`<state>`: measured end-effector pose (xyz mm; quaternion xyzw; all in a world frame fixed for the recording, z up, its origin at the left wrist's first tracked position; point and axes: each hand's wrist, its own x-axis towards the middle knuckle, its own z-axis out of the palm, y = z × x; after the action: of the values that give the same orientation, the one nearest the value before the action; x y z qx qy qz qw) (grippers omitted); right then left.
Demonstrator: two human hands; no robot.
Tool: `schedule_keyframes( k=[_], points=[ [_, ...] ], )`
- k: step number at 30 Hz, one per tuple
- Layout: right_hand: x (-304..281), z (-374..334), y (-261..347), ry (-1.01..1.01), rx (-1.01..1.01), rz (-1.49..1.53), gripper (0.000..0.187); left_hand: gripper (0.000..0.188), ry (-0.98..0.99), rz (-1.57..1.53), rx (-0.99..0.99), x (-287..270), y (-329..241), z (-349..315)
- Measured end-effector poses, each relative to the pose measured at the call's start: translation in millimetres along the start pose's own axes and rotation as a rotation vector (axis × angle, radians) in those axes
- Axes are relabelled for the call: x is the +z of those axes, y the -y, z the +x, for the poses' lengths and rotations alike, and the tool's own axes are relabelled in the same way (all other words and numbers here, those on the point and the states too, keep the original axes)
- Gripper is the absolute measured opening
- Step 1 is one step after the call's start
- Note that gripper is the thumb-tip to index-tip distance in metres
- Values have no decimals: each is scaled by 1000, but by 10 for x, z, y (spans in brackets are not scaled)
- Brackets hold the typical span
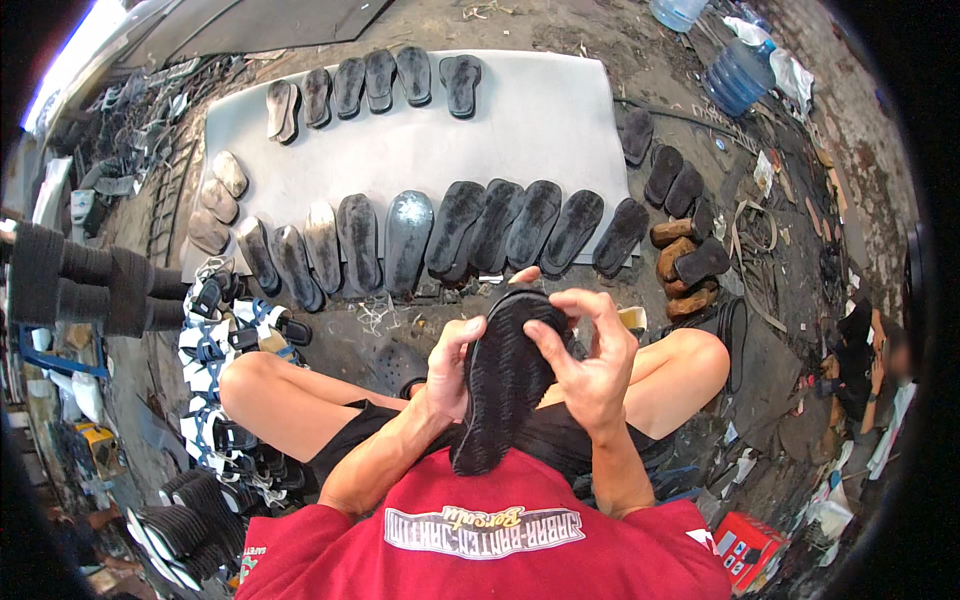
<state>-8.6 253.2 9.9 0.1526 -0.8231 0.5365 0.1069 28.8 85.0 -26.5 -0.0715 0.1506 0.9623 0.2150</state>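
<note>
A black shoe sole (507, 385) with a ribbed surface is held in front of my chest, its toe end pointing away from me. My left hand (452, 365) grips its left edge, thumb on top and fingers mostly hidden behind. At the upper right edge, my right hand (594, 362) pinches the sole between thumb and fingers. Just past the sole, a row of dark soles (457, 228) lies along the near edge of a pale sheet (400, 150).
More soles (380, 78) line the sheet's far edge. Brown shoe lasts (675, 262) lie to the right, near blue water jugs (738, 78). White-and-blue sandals (200, 345) and stacked black soles (75, 275) stand at left. A red box (748, 550) is at lower right.
</note>
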Motion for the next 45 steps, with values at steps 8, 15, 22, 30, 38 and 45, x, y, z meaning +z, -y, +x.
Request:
schedule_keyframes(
  k=[8,15,22,30,38,45],
  points=[
    [-23,-117,228,-4,-177,-88,41,103,21,153,70,53,55,-121],
    [-29,-24,416,141,74,244,53,101,42,424,75,145,-146,-186],
    [457,-31,1,-69,24,-27,43,50,-307,1498,733,455,-237,-79],
    [935,141,-111,-91,-117,-83,40,36,-613,1585,1034,-350,-168,400],
    [959,54,-444,-155,48,-12,43,57,-757,1314,933,-294,27,489],
    [851,88,-534,-240,39,-37,49,67,-706,1096,902,-83,-145,556]
  ],
)
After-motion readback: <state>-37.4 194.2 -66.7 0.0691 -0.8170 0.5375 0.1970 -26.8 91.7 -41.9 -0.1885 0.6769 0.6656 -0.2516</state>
